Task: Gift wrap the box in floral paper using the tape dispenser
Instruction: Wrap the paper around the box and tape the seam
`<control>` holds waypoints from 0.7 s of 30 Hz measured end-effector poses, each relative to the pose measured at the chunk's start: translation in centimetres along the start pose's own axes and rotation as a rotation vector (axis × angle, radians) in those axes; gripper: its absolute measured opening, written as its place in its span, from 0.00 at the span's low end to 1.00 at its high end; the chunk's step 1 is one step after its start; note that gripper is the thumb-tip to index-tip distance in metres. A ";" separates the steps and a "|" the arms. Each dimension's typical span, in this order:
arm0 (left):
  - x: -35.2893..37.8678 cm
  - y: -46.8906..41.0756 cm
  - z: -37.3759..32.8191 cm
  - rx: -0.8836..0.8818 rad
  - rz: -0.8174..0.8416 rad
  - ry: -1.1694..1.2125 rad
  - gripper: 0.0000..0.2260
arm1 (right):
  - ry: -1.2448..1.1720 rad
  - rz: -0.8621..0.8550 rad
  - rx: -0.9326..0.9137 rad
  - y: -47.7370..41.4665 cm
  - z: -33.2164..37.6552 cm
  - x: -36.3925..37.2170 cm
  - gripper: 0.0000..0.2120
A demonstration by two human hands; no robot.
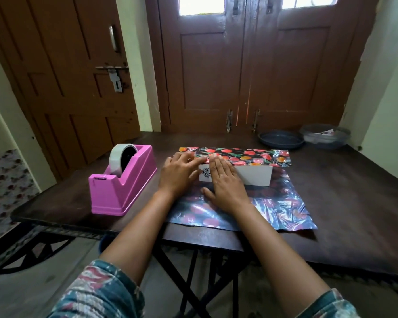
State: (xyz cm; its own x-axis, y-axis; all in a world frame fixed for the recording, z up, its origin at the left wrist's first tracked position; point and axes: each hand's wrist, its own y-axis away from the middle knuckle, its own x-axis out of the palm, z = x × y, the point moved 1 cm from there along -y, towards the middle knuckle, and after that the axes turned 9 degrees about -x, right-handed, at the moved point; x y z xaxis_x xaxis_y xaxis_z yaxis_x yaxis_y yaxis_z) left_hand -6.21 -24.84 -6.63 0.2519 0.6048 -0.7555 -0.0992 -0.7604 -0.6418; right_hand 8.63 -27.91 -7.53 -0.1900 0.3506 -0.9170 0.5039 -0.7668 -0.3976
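Note:
A white box (255, 176) lies on a sheet of glossy dark paper (274, 210) printed with red and orange flowers, in the middle of the table. The paper's far part (251, 156) is folded up over the top of the box. My left hand (178, 174) lies flat with straight fingers on the box's left end, pressing the folded paper. My right hand (223, 182) lies flat over the front face of the box, fingertips on the paper edge. A pink tape dispenser (122, 182) with a roll of clear tape (118, 157) stands to the left of my hands.
The dark wooden table (354, 203) stands against brown doors. A dark round lid (280, 138) and a clear bowl (325, 136) with something inside sit at the back right corner. The table's front edge runs just below the paper.

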 end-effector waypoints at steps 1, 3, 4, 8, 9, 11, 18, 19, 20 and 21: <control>0.0 0.1 0.2 0.023 -0.012 -0.109 0.18 | 0.003 0.000 -0.002 0.0 0.0 0.0 0.39; -0.4 0.1 0.0 0.012 0.019 -0.265 0.19 | 0.004 0.004 -0.001 -0.1 0.0 0.1 0.39; -0.7 -0.1 -0.4 -0.016 0.058 -0.309 0.19 | 0.001 0.004 0.002 -0.1 0.0 0.1 0.39; -2.4 -0.9 -0.1 -0.199 0.104 -0.343 0.22 | -0.014 0.002 0.001 -0.1 0.0 0.1 0.40; -2.7 -1.0 -0.1 -0.176 0.075 -0.288 0.20 | -0.018 0.002 0.003 -0.1 0.0 0.1 0.40; -2.7 -1.2 -0.6 -0.033 0.039 -0.149 0.16 | -0.015 0.001 0.005 -0.2 0.0 0.1 0.40; -1.7 -1.0 -2.5 -0.036 0.057 0.055 0.05 | -0.272 -0.025 0.014 -0.2 -0.2 -1.0 0.36; -1.8 -1.3 -2.5 -0.034 0.066 0.047 0.04 | -0.419 -0.057 0.041 -0.2 -0.3 -1.7 0.33; -1.9 -1.5 -2.6 -0.028 0.069 0.033 0.04 | -0.562 -0.100 0.068 -0.1 -0.5 -2.4 0.30; -2.0 -1.7 -2.7 -0.013 0.068 0.025 0.04 | -0.626 -0.138 0.088 0.3 -1.0 -3.2 0.28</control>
State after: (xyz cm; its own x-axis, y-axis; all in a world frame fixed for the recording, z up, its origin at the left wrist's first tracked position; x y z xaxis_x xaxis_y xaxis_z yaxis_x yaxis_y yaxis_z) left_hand -3.96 -25.37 -3.70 0.2689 0.5453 -0.7939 -0.1045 -0.8029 -0.5869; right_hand 10.19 -28.69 -4.71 -0.7170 0.0892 -0.6913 0.3737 -0.7880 -0.4893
